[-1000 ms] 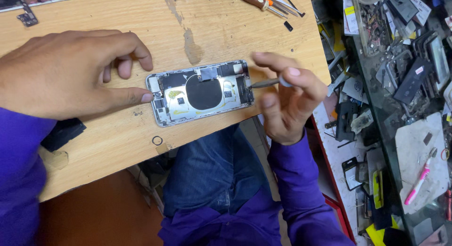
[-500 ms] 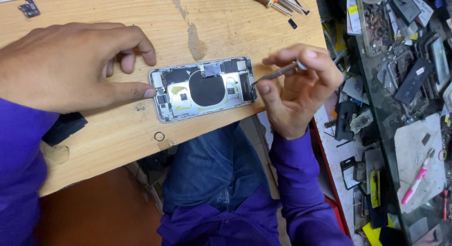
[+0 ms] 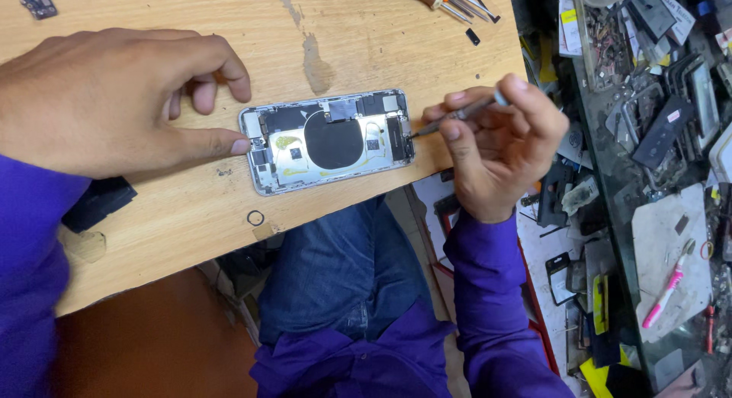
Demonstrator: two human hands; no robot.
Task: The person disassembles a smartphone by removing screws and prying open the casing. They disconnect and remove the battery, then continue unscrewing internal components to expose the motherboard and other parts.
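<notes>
Left hand (image 3: 114, 101) pins opened phone (image 3: 328, 141) at bench (image 3: 381, 32) front edge; right hand (image 3: 496, 142) fingers grasp screwdriver (image 3: 457, 116). Tip may slip and gouge the board.

A pale wooden table (image 3: 366, 32) fills the upper left, its top worn and marked with a darker stain (image 3: 316, 62) near the middle. Below its front edge, reddish-brown floor (image 3: 160, 345) shows at the lower left. To the right stands a crowded side bench (image 3: 671, 238), its glassy surface strewn with small parts, dark flat panels and scraps. A pink pen (image 3: 665, 295) lies on a grey mat (image 3: 663, 245) there. The light is even and soft, without hard shadows.
</notes>
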